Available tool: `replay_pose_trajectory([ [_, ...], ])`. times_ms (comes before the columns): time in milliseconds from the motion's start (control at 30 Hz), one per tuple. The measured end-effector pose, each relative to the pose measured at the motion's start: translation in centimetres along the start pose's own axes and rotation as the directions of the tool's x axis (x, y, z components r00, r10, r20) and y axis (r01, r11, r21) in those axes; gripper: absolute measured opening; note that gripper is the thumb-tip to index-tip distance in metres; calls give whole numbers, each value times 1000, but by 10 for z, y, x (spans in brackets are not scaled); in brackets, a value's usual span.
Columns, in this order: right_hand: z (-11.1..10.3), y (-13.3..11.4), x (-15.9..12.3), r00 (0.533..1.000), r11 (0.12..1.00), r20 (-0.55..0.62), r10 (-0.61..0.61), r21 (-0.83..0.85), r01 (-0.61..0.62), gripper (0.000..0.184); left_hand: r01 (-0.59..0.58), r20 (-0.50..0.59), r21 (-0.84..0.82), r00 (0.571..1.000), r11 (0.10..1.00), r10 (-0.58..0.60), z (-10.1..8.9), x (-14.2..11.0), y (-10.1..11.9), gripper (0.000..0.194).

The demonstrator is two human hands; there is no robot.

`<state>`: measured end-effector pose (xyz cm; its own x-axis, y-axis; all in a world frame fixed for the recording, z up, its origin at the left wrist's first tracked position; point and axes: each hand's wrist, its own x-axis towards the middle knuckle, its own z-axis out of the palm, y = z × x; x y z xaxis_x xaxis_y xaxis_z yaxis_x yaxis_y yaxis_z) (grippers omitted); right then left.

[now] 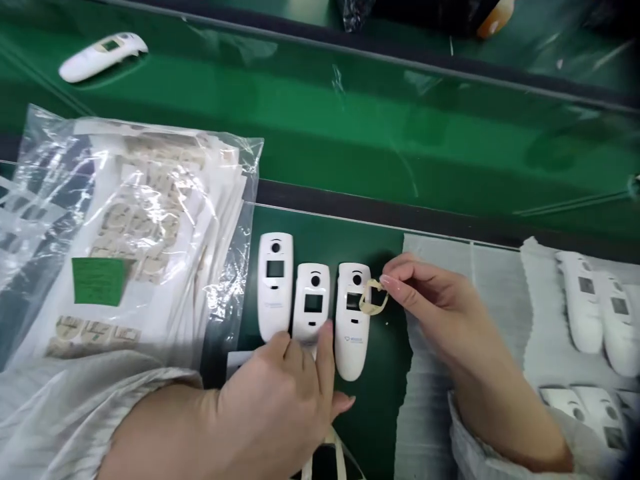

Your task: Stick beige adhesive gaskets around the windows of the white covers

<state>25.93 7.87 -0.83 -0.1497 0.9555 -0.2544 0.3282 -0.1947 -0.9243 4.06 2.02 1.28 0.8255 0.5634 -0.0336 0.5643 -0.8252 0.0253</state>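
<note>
The right hand (pixel 425 293) has its grip pinched on a thin, bendy tan ring (pixel 367 307), held over the screen of the right white case (pixel 351 360). The left hand (pixel 280 393) is by the middle case (pixel 311 303), one finger out; I cannot tell if its grip pinches anything. The smooth, long, round-ended cases lie on the green desk (pixel 385 367), beside a shiny, crinkly clear bag (pixel 235 167).

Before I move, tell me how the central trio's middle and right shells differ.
The left hand hides the lower end of the middle shell; the right shell shows its tip and blue mark. The ring in the right hand covers part of the right shell, none of the middle shell. Both are white with dark windows.
</note>
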Motion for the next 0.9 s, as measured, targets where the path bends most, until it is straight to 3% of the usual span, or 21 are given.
replay_pose_trajectory([
  [133,2,-6,0,1000,999,17,3,-44,-2,19,-30,-39,-13,999,999,29,-1,-1,1,48],
  [333,5,-1,0,999,983,4,-42,-178,42,13,-68,112,-48,991,997,73,1,3,0,51],
  [433,6,1,-1,998,981,-12,-65,-186,61,13,-63,126,-53,990,997,69,1,2,1,50],
  [700,7,-4,-2,998,976,-19,-66,-211,60,11,-109,109,-100,987,989,120,4,0,-1,51],
  [900,7,-5,-3,999,979,-14,-36,-203,32,12,-75,107,-97,991,992,86,4,3,-1,49],
])
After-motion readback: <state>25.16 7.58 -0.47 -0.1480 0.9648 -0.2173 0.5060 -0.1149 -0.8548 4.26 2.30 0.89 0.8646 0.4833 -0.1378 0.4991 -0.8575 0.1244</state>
